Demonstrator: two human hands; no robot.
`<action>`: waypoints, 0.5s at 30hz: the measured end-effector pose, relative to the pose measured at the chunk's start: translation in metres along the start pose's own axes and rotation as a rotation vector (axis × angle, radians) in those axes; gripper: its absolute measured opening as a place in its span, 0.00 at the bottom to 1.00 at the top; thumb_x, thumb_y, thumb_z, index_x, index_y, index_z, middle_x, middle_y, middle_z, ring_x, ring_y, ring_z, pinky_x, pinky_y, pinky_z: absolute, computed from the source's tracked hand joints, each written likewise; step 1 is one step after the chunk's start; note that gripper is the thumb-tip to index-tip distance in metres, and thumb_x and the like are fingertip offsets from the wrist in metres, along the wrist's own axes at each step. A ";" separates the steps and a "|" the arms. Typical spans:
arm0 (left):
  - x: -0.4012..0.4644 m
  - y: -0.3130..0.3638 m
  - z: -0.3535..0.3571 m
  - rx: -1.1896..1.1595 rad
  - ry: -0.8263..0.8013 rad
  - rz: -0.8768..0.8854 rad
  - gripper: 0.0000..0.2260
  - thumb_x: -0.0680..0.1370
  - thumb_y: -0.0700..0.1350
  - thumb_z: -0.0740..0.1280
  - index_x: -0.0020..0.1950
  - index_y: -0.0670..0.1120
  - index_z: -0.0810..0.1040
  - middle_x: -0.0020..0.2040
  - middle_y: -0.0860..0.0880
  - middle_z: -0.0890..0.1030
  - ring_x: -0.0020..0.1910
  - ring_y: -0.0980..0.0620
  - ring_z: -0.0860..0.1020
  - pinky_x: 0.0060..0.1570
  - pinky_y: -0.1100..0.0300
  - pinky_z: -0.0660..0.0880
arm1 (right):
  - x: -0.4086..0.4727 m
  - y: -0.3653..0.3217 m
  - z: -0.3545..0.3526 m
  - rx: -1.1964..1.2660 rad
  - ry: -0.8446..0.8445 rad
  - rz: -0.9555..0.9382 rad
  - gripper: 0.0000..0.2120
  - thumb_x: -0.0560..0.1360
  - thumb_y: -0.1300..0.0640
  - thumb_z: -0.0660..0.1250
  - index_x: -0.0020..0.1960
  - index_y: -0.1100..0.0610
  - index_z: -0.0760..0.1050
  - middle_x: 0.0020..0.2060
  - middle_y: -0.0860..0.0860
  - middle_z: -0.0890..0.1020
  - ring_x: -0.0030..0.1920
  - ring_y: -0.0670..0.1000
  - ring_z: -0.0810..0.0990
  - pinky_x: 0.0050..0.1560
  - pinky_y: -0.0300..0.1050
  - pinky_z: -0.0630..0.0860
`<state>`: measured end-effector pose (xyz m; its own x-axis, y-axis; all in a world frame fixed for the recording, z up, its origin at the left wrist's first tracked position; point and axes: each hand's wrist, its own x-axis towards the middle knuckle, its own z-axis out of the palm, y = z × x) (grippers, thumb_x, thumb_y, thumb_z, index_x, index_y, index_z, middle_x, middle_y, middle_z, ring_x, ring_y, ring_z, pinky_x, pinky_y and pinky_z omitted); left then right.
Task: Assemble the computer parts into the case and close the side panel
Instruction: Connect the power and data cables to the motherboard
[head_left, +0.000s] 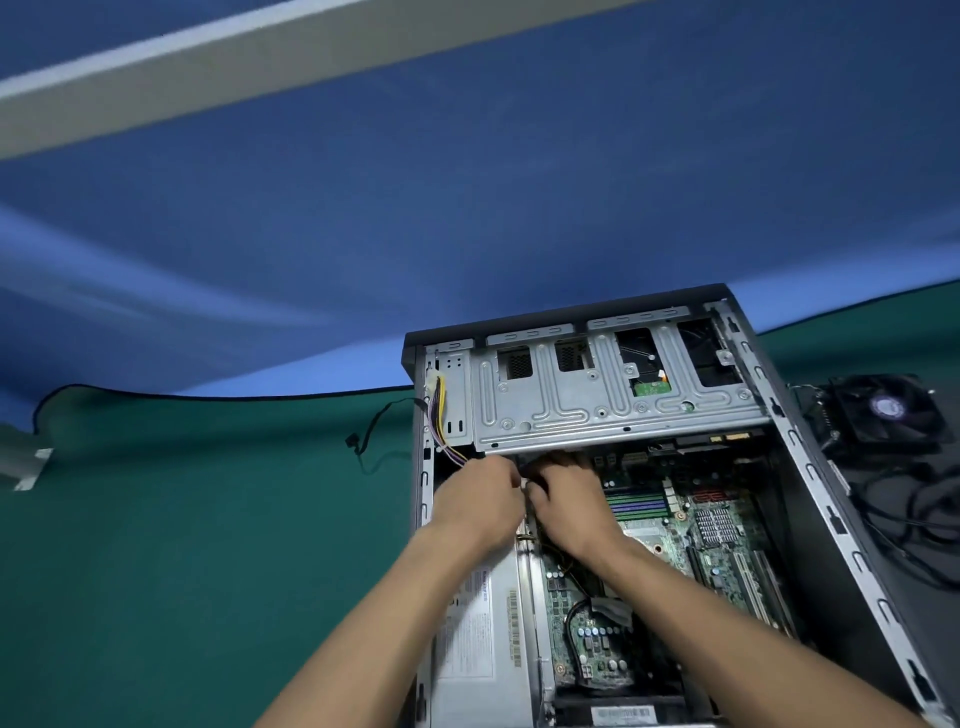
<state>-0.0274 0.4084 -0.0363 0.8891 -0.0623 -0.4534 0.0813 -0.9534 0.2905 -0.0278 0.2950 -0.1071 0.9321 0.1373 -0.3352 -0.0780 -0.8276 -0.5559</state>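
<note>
the computer case (810, 467) lies on its side on the green mat (182, 519), side panel off, interior facing up at you; its near end runs off the bottom edge. inside: one green motherboard (691, 530) on the right half, one silver power supply (483, 639) with a label at lower left, one grey metal drive cage (597, 405) across the far end with a green circuit board showing through one cutout. your two hands meet just under the cage's near edge. your left hand (478, 504) has fingers curled inward toward the right one; your right hand (569, 499) is curled likewise, knuckles up. between them a small white bit (523, 484) shows, possibly a connector, but what each hand actually grips is hidden by the fingers, so i cannot tell. one bundle of yellow, purple and black wires (439, 421) runs down the case's left inner wall toward your left hand; its end is hidden behind the hand. your right forearm covers the motherboard's middle. outside the case: one thin black cable (374, 441) on the mat at left, one black cooler fan (883, 410) with tangled black leads at right, partly behind the case wall. blue backdrop (467, 208) behind, blurred.
</note>
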 end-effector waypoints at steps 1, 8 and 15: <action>-0.007 0.000 -0.004 0.048 0.056 0.026 0.11 0.76 0.42 0.59 0.53 0.49 0.80 0.51 0.49 0.81 0.51 0.47 0.78 0.47 0.57 0.73 | -0.004 -0.002 -0.003 0.091 0.008 -0.029 0.12 0.78 0.58 0.59 0.56 0.56 0.80 0.53 0.55 0.82 0.55 0.57 0.77 0.59 0.47 0.71; -0.038 -0.014 -0.031 0.013 0.453 -0.033 0.09 0.78 0.43 0.58 0.50 0.49 0.78 0.50 0.54 0.75 0.54 0.54 0.68 0.42 0.61 0.66 | -0.036 -0.036 -0.023 0.432 -0.147 -0.136 0.20 0.78 0.63 0.57 0.66 0.50 0.74 0.62 0.49 0.78 0.52 0.46 0.77 0.52 0.37 0.72; -0.052 -0.027 -0.009 -0.264 0.506 -0.329 0.02 0.79 0.46 0.59 0.47 0.49 0.68 0.48 0.52 0.73 0.43 0.52 0.73 0.38 0.57 0.68 | -0.033 -0.067 -0.020 0.304 -0.200 -0.058 0.28 0.78 0.59 0.59 0.77 0.53 0.56 0.72 0.49 0.64 0.68 0.55 0.68 0.68 0.52 0.66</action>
<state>-0.0718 0.4395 -0.0130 0.8957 0.4281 -0.1207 0.4358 -0.7903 0.4308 -0.0467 0.3352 -0.0438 0.8530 0.3076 -0.4216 -0.1564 -0.6200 -0.7689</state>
